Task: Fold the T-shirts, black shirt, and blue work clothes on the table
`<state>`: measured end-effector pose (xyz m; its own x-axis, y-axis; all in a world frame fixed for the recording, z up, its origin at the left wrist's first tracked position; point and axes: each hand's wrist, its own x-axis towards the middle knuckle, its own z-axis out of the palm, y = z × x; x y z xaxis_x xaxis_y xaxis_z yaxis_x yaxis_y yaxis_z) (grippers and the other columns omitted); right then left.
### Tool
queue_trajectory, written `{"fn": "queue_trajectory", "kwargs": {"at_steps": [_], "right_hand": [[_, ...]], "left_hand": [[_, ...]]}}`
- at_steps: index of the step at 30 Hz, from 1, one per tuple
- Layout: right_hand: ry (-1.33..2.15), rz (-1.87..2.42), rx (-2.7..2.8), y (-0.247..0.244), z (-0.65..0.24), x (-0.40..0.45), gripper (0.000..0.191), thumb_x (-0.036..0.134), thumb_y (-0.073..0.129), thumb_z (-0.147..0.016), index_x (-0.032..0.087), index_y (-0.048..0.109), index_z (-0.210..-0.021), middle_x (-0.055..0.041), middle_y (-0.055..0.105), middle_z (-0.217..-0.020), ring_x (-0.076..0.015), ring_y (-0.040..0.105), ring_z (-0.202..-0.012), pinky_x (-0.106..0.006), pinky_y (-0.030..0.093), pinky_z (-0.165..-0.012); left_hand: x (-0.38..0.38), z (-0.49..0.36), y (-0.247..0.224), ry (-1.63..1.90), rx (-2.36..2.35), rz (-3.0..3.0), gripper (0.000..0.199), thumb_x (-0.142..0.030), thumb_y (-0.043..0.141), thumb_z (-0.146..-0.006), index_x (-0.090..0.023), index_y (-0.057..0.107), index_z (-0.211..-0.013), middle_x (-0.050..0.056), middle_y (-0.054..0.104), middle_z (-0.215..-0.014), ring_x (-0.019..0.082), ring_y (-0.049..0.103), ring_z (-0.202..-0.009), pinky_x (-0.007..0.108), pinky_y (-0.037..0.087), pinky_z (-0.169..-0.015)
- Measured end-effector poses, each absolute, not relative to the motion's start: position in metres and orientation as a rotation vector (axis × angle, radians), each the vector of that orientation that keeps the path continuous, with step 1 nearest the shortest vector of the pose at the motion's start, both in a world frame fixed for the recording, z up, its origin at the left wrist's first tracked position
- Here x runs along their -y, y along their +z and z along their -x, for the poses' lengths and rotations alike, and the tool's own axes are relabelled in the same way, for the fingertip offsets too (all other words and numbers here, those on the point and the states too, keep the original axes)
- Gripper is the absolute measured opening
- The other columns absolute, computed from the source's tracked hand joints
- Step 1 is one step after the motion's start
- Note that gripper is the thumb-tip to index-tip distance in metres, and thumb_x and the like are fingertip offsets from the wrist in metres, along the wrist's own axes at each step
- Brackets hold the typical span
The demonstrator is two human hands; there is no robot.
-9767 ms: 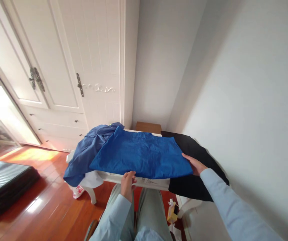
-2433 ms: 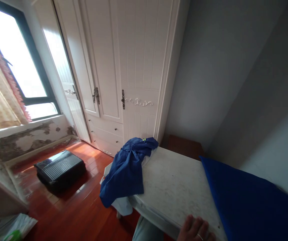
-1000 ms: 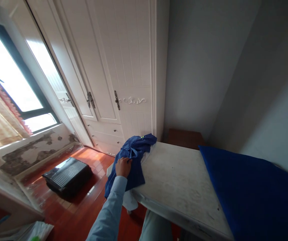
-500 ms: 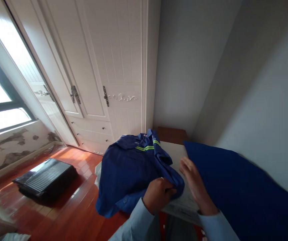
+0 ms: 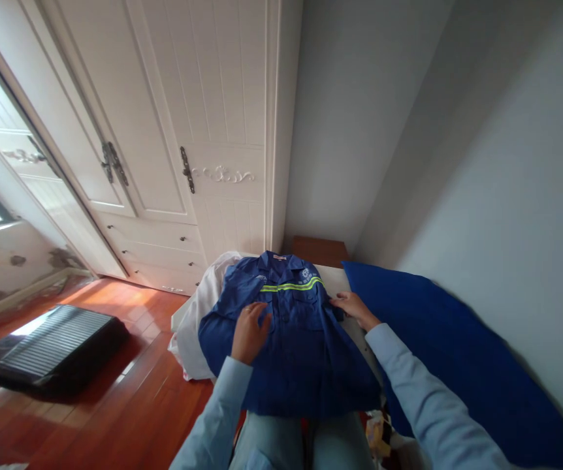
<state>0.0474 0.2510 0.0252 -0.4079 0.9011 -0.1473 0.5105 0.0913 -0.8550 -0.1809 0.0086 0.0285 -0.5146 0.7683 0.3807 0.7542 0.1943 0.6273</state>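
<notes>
A dark blue work jacket (image 5: pixel 291 352) with a yellow-green stripe across its chest lies spread out, front side up, its collar toward the wardrobe. Over the jacket's left part is my left hand (image 5: pixel 251 331), fingers apart and holding nothing. My right hand (image 5: pixel 356 308) is at the jacket's right edge near the chest pocket, with the fingertips pinched on the blue cloth. Beneath the jacket is a white surface (image 5: pixel 333 279), mostly covered.
White cloth (image 5: pixel 203 307) hangs at the surface's left side. A blue sheet (image 5: pixel 438 339) stretches along the right wall. Behind stand a white wardrobe (image 5: pixel 232 117) and a brown box-like piece (image 5: pixel 319 249). A black ridged case (image 5: pixel 56 346) rests on the red wooden floor (image 5: pixel 149 378).
The jacket's right side has been unfolded, so its chest and stripe now show flat. My left hand let go of the cloth and moved left; my right hand closed on the jacket's edge.
</notes>
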Motion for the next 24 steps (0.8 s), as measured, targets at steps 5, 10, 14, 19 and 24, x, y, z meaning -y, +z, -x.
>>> {"fn": "queue_trajectory", "kwargs": {"at_steps": [5,10,14,19,24], "right_hand": [[1.273,1.367,1.972,0.05,-0.049,-0.254,0.014,0.031,0.069,-0.07,0.016,0.069,-0.071,0.004,0.052,-0.048,-0.0113,0.045,-0.045,-0.023,0.031,-0.045],[1.173,1.323,1.879,0.077,-0.05,-0.263,0.013,0.029,0.063,-0.076,0.019,0.06,-0.068,0.0006,0.061,-0.063,-0.0147,0.055,-0.062,-0.025,0.043,-0.06],[0.991,1.256,1.852,0.123,-0.073,-0.272,0.011,0.026,0.054,-0.086,0.019,0.062,-0.08,-0.0041,0.067,-0.077,-0.0172,0.06,-0.073,-0.028,0.047,-0.073],[0.571,1.131,1.892,0.177,-0.127,-0.273,0.018,0.026,0.049,-0.096,0.019,0.066,-0.097,-0.0138,0.07,-0.108,-0.0196,0.061,-0.1,-0.032,0.042,-0.096],[0.878,1.309,1.991,0.148,-0.183,-0.26,0.009,0.025,0.066,-0.084,0.018,0.072,-0.083,-0.0138,0.074,-0.091,-0.0224,0.066,-0.087,-0.033,0.05,-0.083]], "left_hand": [[-0.018,0.251,0.025,0.842,-2.839,-1.298,0.052,-0.027,0.061,-0.086,-0.009,0.06,-0.135,0.025,0.056,-0.143,0.04,0.042,-0.142,0.055,0.041,-0.111],[-0.019,0.269,0.024,0.623,-2.804,-1.348,0.028,-0.032,0.055,-0.09,-0.021,0.075,-0.105,0.016,0.072,-0.117,0.038,0.06,-0.119,0.052,0.048,-0.099],[-0.021,0.282,0.033,1.231,-2.742,-1.144,0.029,-0.036,0.049,-0.092,-0.02,0.073,-0.094,0.011,0.072,-0.094,0.031,0.065,-0.095,0.042,0.05,-0.085],[-0.037,0.313,0.061,2.113,-2.352,-0.387,0.028,-0.044,0.051,-0.087,-0.021,0.053,-0.07,-0.004,0.042,-0.059,0.015,0.044,-0.06,0.027,0.039,-0.057],[-0.057,0.322,0.072,2.122,-2.108,-0.204,0.012,-0.03,0.053,-0.079,-0.018,0.055,-0.078,-0.005,0.047,-0.065,0.011,0.044,-0.058,0.024,0.039,-0.056]]}}
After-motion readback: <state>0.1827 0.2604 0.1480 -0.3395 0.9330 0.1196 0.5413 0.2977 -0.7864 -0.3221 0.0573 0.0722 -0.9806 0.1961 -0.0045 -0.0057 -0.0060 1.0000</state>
